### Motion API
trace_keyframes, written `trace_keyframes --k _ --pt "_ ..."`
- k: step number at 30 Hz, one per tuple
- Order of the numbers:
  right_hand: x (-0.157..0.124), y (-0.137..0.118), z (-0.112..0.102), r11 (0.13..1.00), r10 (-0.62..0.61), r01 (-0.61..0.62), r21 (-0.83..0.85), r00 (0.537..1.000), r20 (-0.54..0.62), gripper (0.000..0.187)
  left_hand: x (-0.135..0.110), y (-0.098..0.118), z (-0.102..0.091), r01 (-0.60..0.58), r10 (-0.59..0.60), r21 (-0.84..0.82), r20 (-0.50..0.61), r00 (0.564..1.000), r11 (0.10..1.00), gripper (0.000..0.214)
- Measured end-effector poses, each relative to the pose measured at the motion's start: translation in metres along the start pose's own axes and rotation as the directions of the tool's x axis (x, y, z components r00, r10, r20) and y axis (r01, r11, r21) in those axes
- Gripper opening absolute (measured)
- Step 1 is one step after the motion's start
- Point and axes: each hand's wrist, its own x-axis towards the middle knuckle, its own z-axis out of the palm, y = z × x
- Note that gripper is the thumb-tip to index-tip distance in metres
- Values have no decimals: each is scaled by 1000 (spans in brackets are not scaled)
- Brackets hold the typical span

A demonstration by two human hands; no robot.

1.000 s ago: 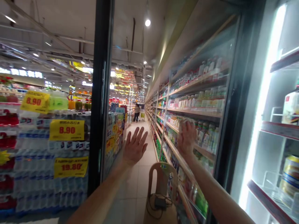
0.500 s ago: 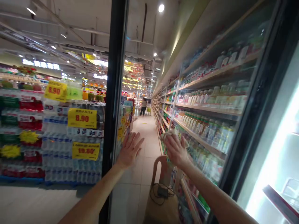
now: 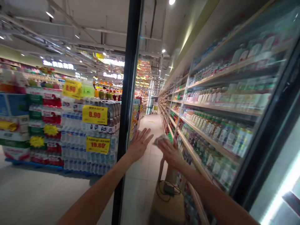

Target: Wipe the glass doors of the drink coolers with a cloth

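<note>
My left hand (image 3: 140,145) is raised with its fingers spread, flat against or just behind the pane of a glass refrigerator door (image 3: 150,78), and holds nothing. My right hand (image 3: 169,152) stands close to its right, closed on a crumpled pale cloth (image 3: 161,139) that is blurred by motion. The door's black vertical frame (image 3: 127,109) runs just left of my left hand. Rows of bottled drinks on shelves (image 3: 217,106) stand behind the glass on the right.
A beige plastic chair (image 3: 162,165) stands below my hands, with a black power adapter (image 3: 168,189) and cable on a brown seat or box. On the left is a stack of bottled water (image 3: 89,150) with yellow price tags. A tiled aisle stretches ahead.
The black door frame has shifted right in view, and less of the lit fridge interior shows. My right hand with the cloth has dropped lower and closer to my left hand.
</note>
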Motion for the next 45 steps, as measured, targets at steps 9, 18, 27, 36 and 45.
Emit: trace_keyframes --k 9,18,27,36,45 --pt "28 -33 33 951 -257 211 228 946 195 51 -42 -12 -21 153 -162 -90 -101 982 984 63" --pt "120 17 17 979 202 -202 14 979 -9 52 -49 -13 -25 95 -101 -64 -93 991 993 64" --pt "33 -77 45 850 -473 323 416 816 332 46 -49 -11 -27 101 -108 -59 -132 985 993 62" --pt "71 -74 51 938 -227 128 323 929 291 41 -49 -8 -32 116 -131 -107 -152 980 988 62" --pt "100 1 21 996 17 -22 83 998 61 50 -40 2 -21 188 -188 -17 -163 969 982 65"
